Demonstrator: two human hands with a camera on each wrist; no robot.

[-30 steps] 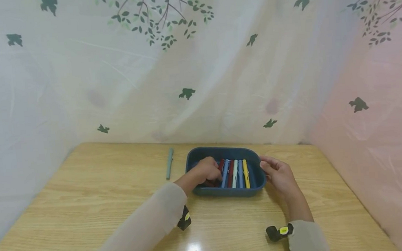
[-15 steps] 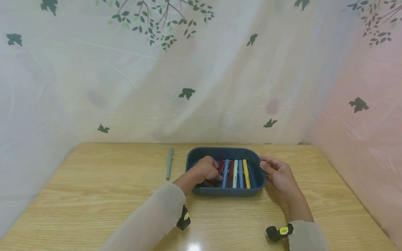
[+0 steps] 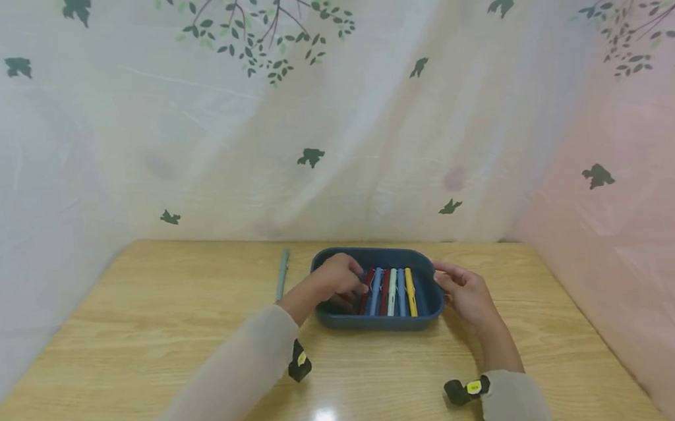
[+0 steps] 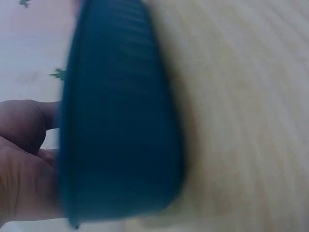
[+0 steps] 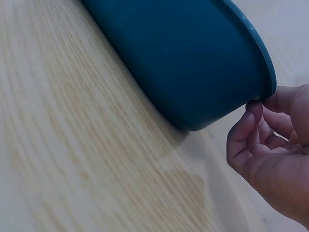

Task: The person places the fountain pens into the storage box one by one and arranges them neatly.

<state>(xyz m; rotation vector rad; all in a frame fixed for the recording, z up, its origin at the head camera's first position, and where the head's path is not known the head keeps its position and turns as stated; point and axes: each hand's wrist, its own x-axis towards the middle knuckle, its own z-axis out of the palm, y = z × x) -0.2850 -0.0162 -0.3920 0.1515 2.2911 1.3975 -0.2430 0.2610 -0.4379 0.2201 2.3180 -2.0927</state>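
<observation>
A dark blue tray (image 3: 379, 325) with rounded corners stands near the back of the table. Inside it, several pens lie side by side: a dark red pen (image 3: 365, 297) at the left, then a blue one, another dark red, a pale one, another blue and a yellow pen (image 3: 411, 292). My left hand (image 3: 338, 278) is over the tray's left part, fingers loosely bent beside the leftmost red pen. In the left wrist view the tray wall (image 4: 116, 125) hides its fingertips. My right hand (image 5: 275, 154) pinches the tray's right end at the rim.
A grey-green pen (image 3: 282, 274) lies on the wooden table (image 3: 174, 329) left of the tray, its near end close to my left wrist. A printed curtain (image 3: 219, 147) closes off the back and sides.
My left hand has lifted slightly and drawn left from the leftmost red pen, so more of that pen shows. The right hand stays at the tray's right end.
</observation>
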